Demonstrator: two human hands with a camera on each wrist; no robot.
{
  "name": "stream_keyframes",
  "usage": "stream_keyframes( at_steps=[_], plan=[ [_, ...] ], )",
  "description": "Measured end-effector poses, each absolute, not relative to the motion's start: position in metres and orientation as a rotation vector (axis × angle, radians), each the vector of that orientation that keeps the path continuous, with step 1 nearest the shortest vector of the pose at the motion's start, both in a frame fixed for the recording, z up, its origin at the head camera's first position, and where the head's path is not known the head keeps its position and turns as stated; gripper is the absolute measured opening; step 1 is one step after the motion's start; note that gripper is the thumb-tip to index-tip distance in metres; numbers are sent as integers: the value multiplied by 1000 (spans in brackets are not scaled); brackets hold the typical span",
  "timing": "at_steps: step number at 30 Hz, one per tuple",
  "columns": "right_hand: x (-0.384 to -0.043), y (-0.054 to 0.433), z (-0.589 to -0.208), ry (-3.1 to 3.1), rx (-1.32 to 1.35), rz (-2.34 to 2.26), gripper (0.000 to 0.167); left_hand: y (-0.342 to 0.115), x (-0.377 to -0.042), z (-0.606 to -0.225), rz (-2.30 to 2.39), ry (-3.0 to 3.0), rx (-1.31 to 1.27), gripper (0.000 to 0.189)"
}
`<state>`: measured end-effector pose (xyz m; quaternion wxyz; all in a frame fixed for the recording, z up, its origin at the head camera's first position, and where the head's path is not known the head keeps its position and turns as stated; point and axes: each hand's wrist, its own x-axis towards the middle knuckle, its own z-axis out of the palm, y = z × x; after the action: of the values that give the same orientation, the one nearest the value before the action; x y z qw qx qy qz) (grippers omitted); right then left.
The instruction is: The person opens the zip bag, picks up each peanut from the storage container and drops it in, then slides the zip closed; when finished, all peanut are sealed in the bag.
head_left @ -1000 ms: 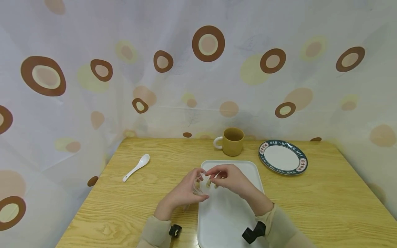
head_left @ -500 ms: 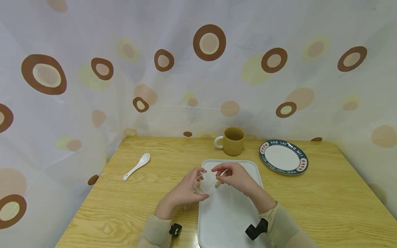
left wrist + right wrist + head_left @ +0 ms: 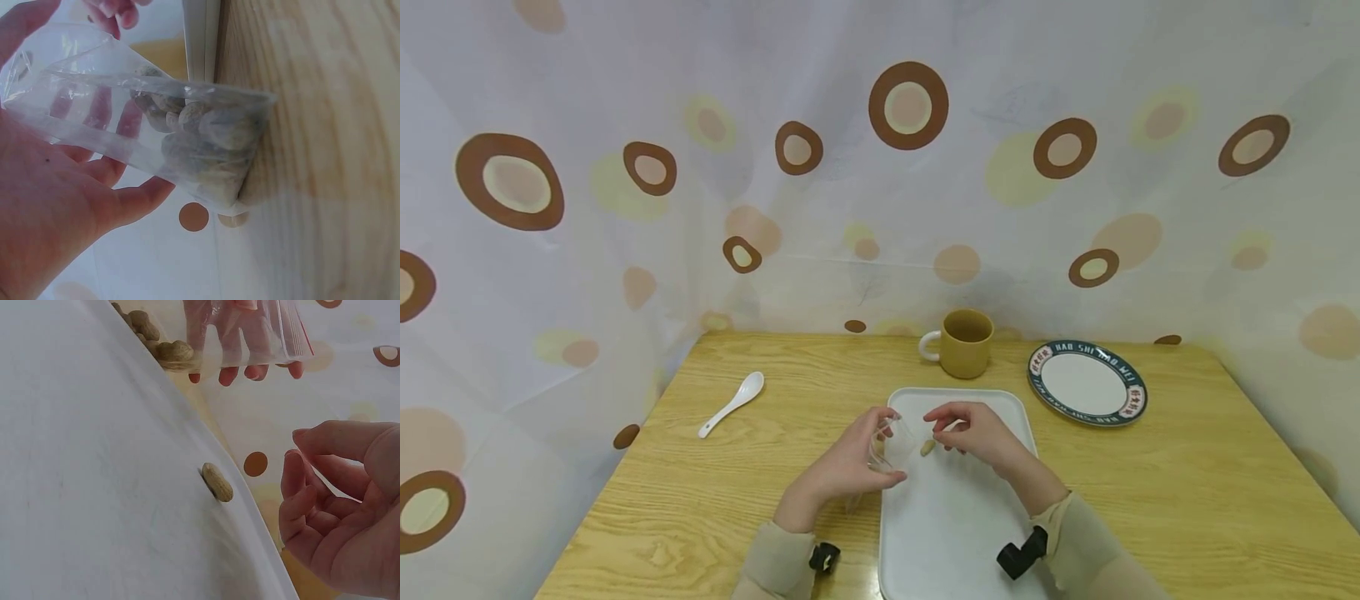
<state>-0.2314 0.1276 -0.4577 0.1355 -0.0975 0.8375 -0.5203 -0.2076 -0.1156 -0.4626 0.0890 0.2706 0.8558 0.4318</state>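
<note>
My left hand [image 3: 847, 458] grips a clear zip-lock bag [image 3: 212, 169] near its mouth, at the left edge of the white tray [image 3: 958, 525]. Several unshelled peanuts [image 3: 174, 351] are bunched at the bottom of the bag in the right wrist view. A single peanut [image 3: 217, 482] lies on the tray near its far end, just right of the bag's mouth in the head view. Over the tray, to the right of that peanut, my right hand [image 3: 981, 435] hovers with fingers loosely bent. Its thumb and fingertips have nothing between them in the right wrist view.
Behind the tray stands a mustard mug [image 3: 967, 346] with a white handle. A dark-rimmed plate [image 3: 1084, 383] lies to the back right. Over on the left is a white spoon [image 3: 733, 405]. A patterned curtain rises behind the wooden table [image 3: 1180, 492].
My right hand has drawn back to the right from the bag's mouth, and its fingers have loosened. The peanut on the tray now shows fully. My left hand stays in place with the bag.
</note>
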Motion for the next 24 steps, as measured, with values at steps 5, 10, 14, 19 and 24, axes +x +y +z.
stream_keyframes(
  at_steps=[5, 10, 14, 19, 24],
  plan=[
    [-235, 130, -467, 2435, -264, -1490, 27, -115, -207, -462, 1283, 2535, 786, 74],
    [-239, 130, -476, 2455, -215, -1470, 26, -116, -207, -463, 1298, 2527, 786, 74],
    [-241, 129, -481, 2471, -159, -1438, 24, -116, -206, -464, 1306, 2530, 786, 74],
    [-243, 127, -484, 2494, -154, -1376, 24, -117, -205, -464, 1296, 2532, 771, 75],
    [-246, 126, -486, 2524, -227, -1320, 25, -116, -207, -464, 1288, 2540, 780, 74]
  ],
)
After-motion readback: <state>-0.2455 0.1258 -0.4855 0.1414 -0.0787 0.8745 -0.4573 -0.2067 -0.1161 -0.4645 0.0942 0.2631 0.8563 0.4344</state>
